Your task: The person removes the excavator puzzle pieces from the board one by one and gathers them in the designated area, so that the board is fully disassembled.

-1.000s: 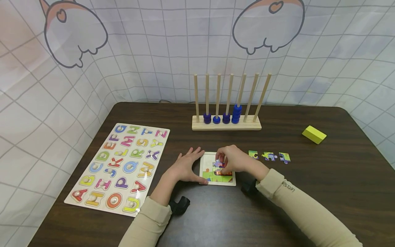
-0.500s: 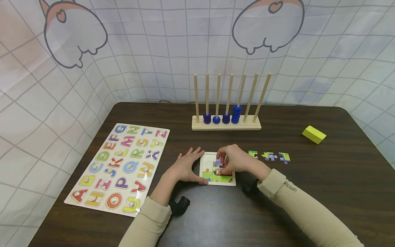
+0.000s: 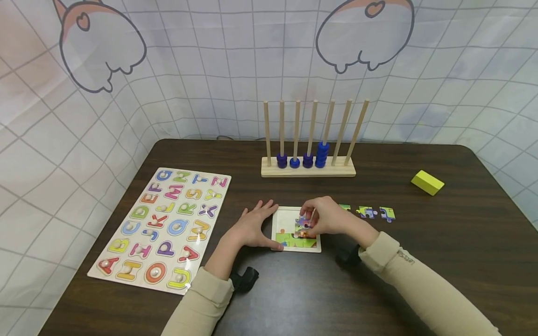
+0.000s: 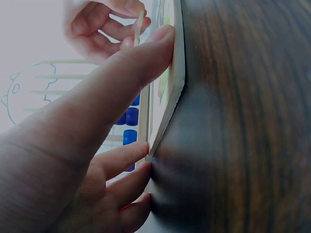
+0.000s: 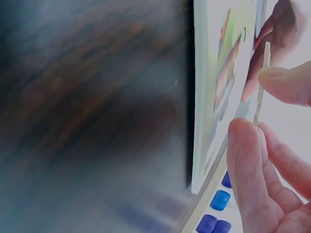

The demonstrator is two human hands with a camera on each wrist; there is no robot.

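A small square puzzle tray point(image 3: 287, 215) lies on the table with several green and coloured pieces point(image 3: 290, 240) fitted along its near side. My left hand point(image 3: 251, 228) is spread at its left side, thumb on the near-left corner and fingers straight along the edge. Over the tray's right half, my right hand point(image 3: 329, 217) pinches a thin jigsaw piece point(image 5: 266, 56) between thumb and fingers. The right wrist view shows this piece edge-on, raised off the tray. Its printed face is partly covered by the fingers in the head view.
Loose jigsaw pieces point(image 3: 367, 213) lie right of the tray, one partly hidden behind my right hand. A letter board point(image 3: 191, 233) with knobbed letters is at left. Behind stands a wooden peg rack point(image 3: 308, 172) with blue beads. A yellow block point(image 3: 428, 182) sits at far right.
My right hand has shifted slightly to the right with the jigsaw piece, now covering more of the nearest loose piece. The left hand has stayed in place.
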